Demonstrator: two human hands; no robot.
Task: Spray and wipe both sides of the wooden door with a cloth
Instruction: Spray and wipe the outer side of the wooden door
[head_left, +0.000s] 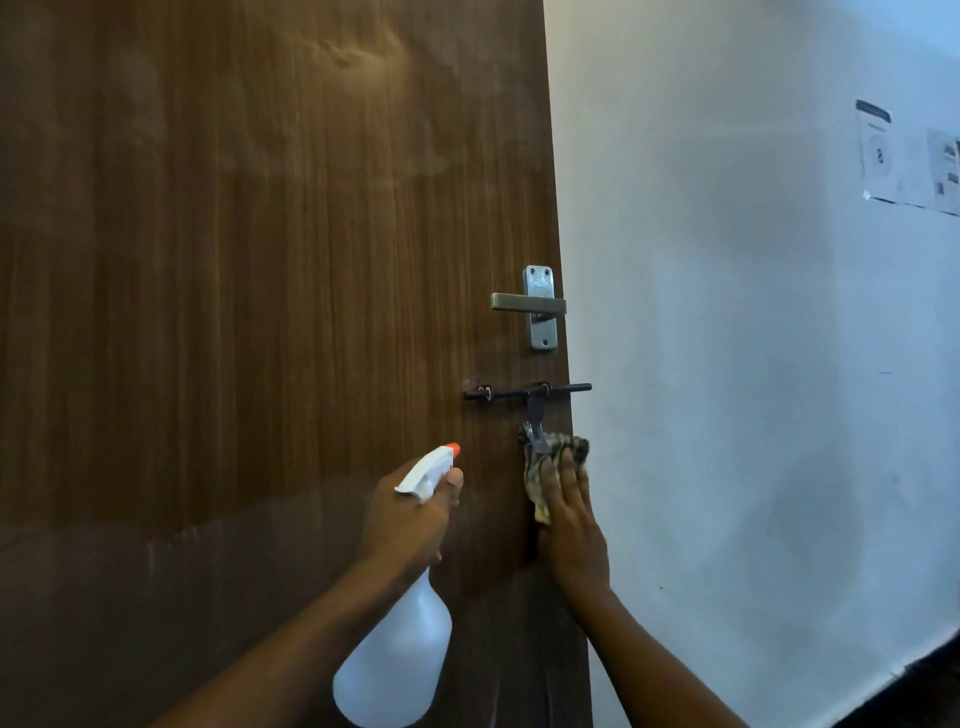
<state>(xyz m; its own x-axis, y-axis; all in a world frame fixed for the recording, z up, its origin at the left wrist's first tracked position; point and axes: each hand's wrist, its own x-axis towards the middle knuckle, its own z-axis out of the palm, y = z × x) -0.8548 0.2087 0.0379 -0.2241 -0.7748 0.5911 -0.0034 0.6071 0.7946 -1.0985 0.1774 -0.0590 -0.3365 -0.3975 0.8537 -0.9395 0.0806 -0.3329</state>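
Reaching up from 7 o'clock, the left hand (410, 512) is wrapped around the neck of a white spray bottle (397, 660), forefinger over the trigger, with the orange nozzle (453, 450) aimed up toward 1 o'clock at the wooden door (270, 291). The bottle's translucent body hangs below the wrist, tilted toward 7 o'clock. The right hand (569, 514) comes in from 5 o'clock with the forearm straight; its palm lies flat and fingers together, pressing a mottled cloth (545, 467) against the door close to its free edge, the cloth bunched above the fingertips. Just above the cloth, at 12 o'clock from it, the hasp of a black slide bolt (527, 391) dangles and touches the cloth's top; the bolt's rod sticks out past the door edge. A silver lever handle (530, 303) sits higher, also at 12 o'clock. Beyond the door edge, toward 3 o'clock, a plain white wall (753, 364) carries paper notices (909, 156) far up at 2 o'clock. Toward 9 o'clock the door face runs broad and bare, with pale streaks across its panel.
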